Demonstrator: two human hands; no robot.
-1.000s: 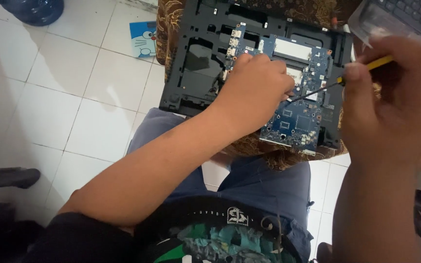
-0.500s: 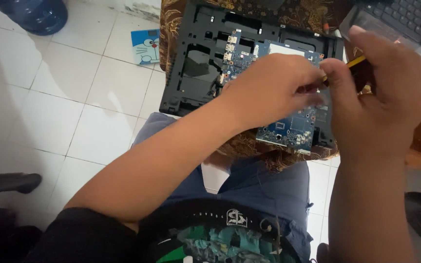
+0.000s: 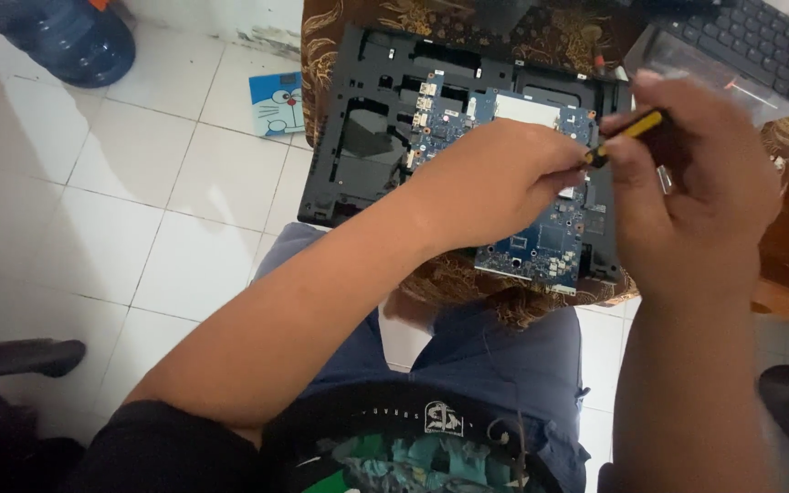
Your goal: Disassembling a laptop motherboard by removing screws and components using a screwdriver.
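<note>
White floor tiles (image 3: 120,228) fill the left of my view, with a blue water bottle (image 3: 66,36) in the far corner and a small blue cartoon-printed square (image 3: 276,102) lying flat near it. On the lap, over a brown patterned cloth (image 3: 468,274), I see an opened black laptop base (image 3: 367,137) with its blue circuit board (image 3: 541,237) exposed. A black keyboard (image 3: 760,46) sits at the upper right, well apart from the board.

My left hand (image 3: 495,187) is curled over the middle of the board and hides much of it; its fingertips meet the tip end of a yellow-and-black screwdriver (image 3: 627,132). My right hand (image 3: 696,192) is closed around that tool's handle, holding it above the board's right edge. Whether the left fingers pinch anything small, I cannot tell.

Compared with a second ago, the right hand has come in from the right and the two hands now touch, where before the screwdriver's shaft reached across open board.
</note>
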